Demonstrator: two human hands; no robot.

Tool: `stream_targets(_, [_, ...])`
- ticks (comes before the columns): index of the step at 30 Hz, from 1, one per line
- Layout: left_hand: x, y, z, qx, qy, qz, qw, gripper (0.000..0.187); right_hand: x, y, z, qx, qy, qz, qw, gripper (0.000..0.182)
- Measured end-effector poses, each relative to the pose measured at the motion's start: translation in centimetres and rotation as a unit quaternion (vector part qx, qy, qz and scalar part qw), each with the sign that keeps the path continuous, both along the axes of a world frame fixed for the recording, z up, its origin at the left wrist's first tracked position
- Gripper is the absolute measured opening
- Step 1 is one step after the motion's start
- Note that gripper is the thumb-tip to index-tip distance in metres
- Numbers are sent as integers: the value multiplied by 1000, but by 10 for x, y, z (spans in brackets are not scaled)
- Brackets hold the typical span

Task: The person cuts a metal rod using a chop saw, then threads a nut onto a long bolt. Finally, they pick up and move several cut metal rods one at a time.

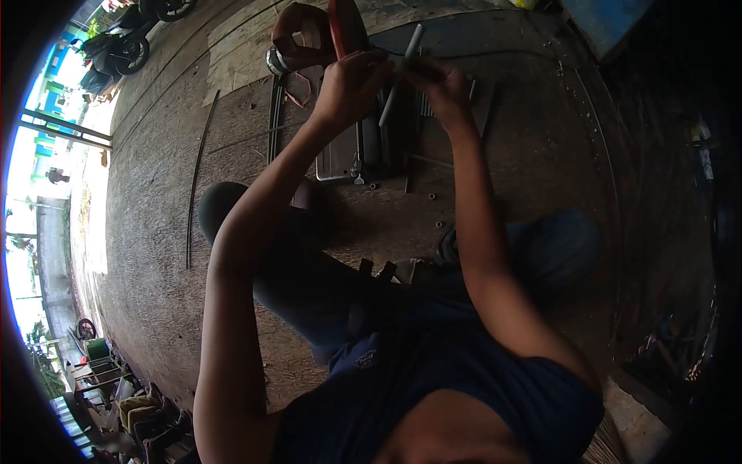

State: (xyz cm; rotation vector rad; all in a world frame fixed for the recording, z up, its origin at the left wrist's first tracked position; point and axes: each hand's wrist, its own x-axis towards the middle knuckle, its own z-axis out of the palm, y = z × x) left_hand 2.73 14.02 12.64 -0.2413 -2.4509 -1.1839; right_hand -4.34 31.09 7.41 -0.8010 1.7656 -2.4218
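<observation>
Grey tube at far centre, in my right hand: fingers closed, tips lost in shadow. My left hand curls just left; its hold I cannot tell. Red object cut off, far edge.

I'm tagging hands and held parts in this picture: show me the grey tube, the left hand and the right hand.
Grey tube [395, 90], head view: lower half.
Left hand [349, 87], head view: back.
Right hand [440, 87], head view: back.
</observation>
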Motion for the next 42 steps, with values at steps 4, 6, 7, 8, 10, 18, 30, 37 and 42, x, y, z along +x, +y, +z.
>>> stream_targets(4, [2,2,-2,36,-17,-27,999,32,2,-1,7,-9,-9,13,1000,17])
stream_targets(6, [4,4,-3,51,-43,-22,997,32,3,0,7,-4,-7,15,1000,15])
stream_targets(7, [4,6,-4,75,-26,-15,997,29,2,0,7,0,-5,15,1000,14])
stream_targets(8, [3,7,-5,98,-8,-7,995,26,2,0,7,1,-5,15,1000,14])
stream_targets(10, [-1,2,-11,111,-25,-19,993,26,2,2,8,17,-16,-5,1000,11])
stream_targets(18, [6,6,-13,-26,5,-89,996,27,4,8,18,12,-37,-13,999,8])
stream_targets(30, [20,-3,-29,-105,-106,-9,989,19,-58,59,-162,322,-237,19,916,12])
stream_targets(37, [23,-13,-50,-97,-89,-46,990,19,30,65,-337,682,-197,84,699,6])
stream_targets(42, [21,-17,-62,-93,-68,-67,991,18,77,72,-417,645,46,-61,760,25])
